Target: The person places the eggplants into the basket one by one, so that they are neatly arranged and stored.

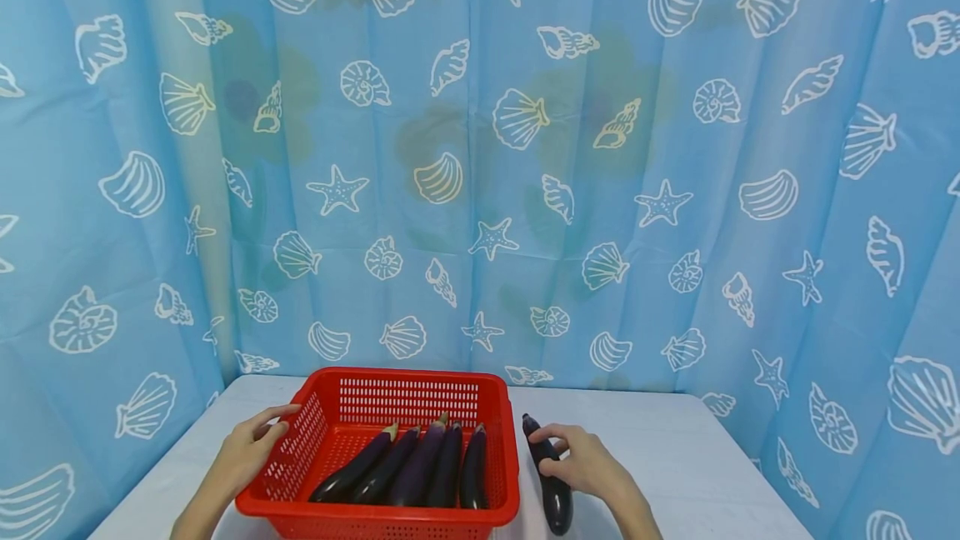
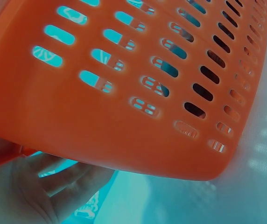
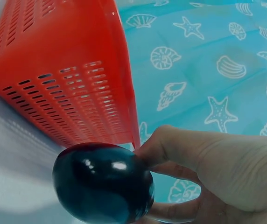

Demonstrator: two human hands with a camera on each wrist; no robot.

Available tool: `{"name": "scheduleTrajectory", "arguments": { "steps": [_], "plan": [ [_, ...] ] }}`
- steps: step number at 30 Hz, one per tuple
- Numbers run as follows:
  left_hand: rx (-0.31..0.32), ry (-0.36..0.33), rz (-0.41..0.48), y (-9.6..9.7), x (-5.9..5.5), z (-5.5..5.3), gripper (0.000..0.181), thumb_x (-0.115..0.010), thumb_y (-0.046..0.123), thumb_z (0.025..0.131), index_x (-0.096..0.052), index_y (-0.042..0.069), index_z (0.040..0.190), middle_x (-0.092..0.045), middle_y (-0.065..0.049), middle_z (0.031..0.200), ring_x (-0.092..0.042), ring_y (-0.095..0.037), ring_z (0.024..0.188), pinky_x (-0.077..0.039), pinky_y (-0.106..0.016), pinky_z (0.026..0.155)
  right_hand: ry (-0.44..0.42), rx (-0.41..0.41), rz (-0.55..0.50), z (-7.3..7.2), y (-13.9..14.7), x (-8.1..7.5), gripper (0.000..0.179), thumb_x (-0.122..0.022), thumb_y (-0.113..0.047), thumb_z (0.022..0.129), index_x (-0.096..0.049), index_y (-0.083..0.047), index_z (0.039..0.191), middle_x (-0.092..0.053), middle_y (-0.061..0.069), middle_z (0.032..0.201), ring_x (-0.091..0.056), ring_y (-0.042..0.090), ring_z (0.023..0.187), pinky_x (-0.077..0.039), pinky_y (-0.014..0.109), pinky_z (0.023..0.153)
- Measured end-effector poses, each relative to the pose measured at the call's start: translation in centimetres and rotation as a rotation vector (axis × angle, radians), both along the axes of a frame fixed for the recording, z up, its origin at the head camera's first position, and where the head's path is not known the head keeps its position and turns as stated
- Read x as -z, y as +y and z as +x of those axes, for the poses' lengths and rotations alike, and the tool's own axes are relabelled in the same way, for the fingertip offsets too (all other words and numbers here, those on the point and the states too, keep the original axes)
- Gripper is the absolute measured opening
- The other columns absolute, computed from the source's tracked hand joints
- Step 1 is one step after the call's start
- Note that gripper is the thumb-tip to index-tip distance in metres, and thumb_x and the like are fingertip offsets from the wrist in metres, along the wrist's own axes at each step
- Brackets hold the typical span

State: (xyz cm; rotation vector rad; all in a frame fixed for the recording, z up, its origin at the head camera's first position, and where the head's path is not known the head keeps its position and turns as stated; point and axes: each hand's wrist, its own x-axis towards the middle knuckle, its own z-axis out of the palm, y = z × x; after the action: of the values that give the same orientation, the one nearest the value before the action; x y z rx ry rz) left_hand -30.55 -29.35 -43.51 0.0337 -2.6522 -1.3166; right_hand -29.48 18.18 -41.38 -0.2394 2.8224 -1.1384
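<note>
A red plastic basket (image 1: 375,521) with slotted walls stands on the table, several dark purple eggplants (image 1: 420,465) lying side by side in it. At its left rim my left hand (image 1: 251,444) holds on; the left wrist view shows some of its fingers (image 2: 73,179) under the rim, outside the wall. Right of the basket, another eggplant (image 1: 556,502) lies lengthwise, stem end away from me. My right hand (image 1: 588,461) grips it from the right near its upper half. In the right wrist view its glossy rounded end (image 3: 101,182) faces the camera.
The white table (image 1: 660,440) extends to both sides of the basket. Behind and beside it hangs a blue curtain (image 1: 525,190) printed with white shells and starfish. The basket wall (image 3: 63,79) rises just left of the gripped eggplant.
</note>
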Motion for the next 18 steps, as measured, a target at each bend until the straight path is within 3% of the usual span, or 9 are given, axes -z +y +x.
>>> {"name": "scheduleTrajectory", "arguments": {
  "steps": [18],
  "plan": [
    [0.003, -0.005, 0.004, 0.0, 0.0, -0.1, 0.042, -0.049, 0.022, 0.1, -0.051, 0.009, 0.141, -0.054, -0.032, 0.135, -0.068, -0.03, 0.096, -0.062, -0.041, 0.072, 0.055, 0.021, -0.01, 0.7, -0.6, -1.2, 0.036, -0.071, -0.016, 0.084, -0.067, -0.017, 0.12, -0.066, 0.017, 0.108, -0.062, 0.02, 0.081, -0.062, 0.042, 0.071]
  ]
}}
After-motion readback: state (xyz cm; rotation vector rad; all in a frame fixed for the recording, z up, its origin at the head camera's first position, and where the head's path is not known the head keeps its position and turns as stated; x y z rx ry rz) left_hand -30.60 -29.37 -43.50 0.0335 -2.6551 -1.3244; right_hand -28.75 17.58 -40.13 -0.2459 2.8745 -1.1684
